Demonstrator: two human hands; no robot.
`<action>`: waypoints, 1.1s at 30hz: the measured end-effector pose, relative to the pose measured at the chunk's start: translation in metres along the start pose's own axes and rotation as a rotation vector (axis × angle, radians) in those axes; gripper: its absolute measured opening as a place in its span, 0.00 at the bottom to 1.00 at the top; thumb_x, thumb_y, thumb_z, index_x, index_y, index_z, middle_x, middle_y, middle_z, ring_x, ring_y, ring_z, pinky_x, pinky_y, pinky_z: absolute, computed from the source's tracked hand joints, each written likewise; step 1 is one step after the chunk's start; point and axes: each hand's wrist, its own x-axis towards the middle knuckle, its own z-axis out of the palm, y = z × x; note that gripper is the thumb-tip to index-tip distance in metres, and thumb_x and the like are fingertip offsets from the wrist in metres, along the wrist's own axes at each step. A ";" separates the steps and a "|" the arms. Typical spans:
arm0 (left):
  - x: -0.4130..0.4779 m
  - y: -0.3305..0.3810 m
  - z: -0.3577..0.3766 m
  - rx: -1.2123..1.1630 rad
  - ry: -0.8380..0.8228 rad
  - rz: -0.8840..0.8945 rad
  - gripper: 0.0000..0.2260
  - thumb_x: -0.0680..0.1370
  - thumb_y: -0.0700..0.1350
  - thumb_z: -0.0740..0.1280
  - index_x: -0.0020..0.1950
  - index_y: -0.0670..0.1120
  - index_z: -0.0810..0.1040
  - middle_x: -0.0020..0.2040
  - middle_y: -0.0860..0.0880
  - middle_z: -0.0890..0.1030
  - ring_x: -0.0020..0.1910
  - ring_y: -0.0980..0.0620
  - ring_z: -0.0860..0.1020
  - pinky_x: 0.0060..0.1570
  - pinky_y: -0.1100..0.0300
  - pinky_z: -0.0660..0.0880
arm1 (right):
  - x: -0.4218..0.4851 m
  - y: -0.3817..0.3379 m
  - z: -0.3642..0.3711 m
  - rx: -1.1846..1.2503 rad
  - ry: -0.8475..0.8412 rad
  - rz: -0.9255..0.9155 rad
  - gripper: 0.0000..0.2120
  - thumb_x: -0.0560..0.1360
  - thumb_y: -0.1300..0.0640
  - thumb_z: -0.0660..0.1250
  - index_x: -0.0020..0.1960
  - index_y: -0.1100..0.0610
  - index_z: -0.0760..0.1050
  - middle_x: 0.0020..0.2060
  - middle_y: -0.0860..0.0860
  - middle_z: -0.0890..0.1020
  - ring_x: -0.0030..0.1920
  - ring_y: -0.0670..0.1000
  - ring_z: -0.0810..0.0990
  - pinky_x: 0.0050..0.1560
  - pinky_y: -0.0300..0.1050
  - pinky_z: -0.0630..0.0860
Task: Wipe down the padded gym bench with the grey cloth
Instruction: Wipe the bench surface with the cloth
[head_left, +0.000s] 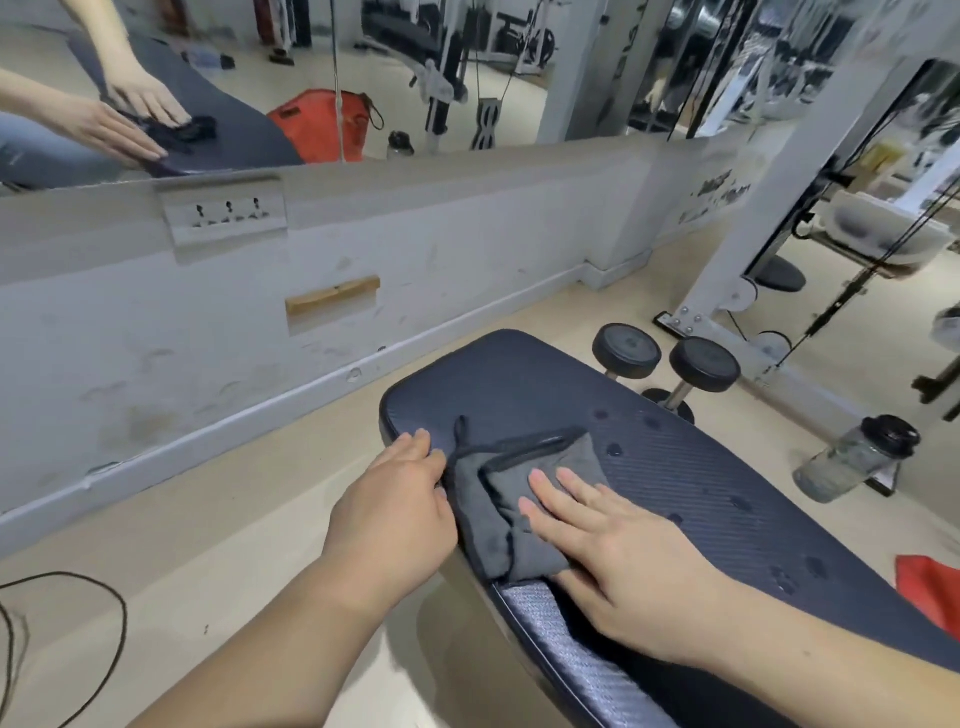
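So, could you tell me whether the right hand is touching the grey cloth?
Touching. The head view shows the right hand lying flat with its fingers pressed on the grey cloth on the bench.

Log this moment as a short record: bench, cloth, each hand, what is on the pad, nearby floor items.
bench: dark padded gym bench, running away from the camera
cloth: grey cloth, crumpled, lying on the pad
left hand: left hand at the pad's left edge, touching the cloth's edge; a closed grip cannot be told
right hand: right hand pressed flat on the cloth, fingers spread
pad surface: droplets scattered right of the cloth
floor: two dumbbells and a clear bottle to the bench's right
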 end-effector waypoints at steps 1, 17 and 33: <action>0.000 0.003 0.002 0.010 -0.004 -0.008 0.21 0.81 0.44 0.57 0.75 0.49 0.70 0.83 0.51 0.60 0.82 0.54 0.56 0.76 0.59 0.59 | 0.001 0.010 -0.001 -0.016 0.001 0.001 0.30 0.80 0.42 0.48 0.82 0.43 0.60 0.83 0.43 0.56 0.83 0.50 0.55 0.81 0.51 0.54; 0.006 0.046 0.015 0.019 -0.036 0.072 0.17 0.75 0.41 0.59 0.61 0.45 0.81 0.75 0.50 0.71 0.76 0.48 0.64 0.71 0.54 0.68 | 0.011 0.044 -0.011 0.001 -0.002 0.175 0.31 0.80 0.43 0.47 0.84 0.43 0.54 0.84 0.42 0.51 0.84 0.47 0.50 0.79 0.39 0.43; 0.011 0.045 0.016 0.007 -0.050 0.075 0.16 0.75 0.40 0.59 0.59 0.46 0.81 0.77 0.49 0.69 0.76 0.47 0.63 0.71 0.51 0.69 | -0.052 -0.004 0.023 -0.041 0.104 0.153 0.30 0.73 0.43 0.61 0.73 0.49 0.76 0.74 0.52 0.76 0.72 0.57 0.77 0.67 0.58 0.77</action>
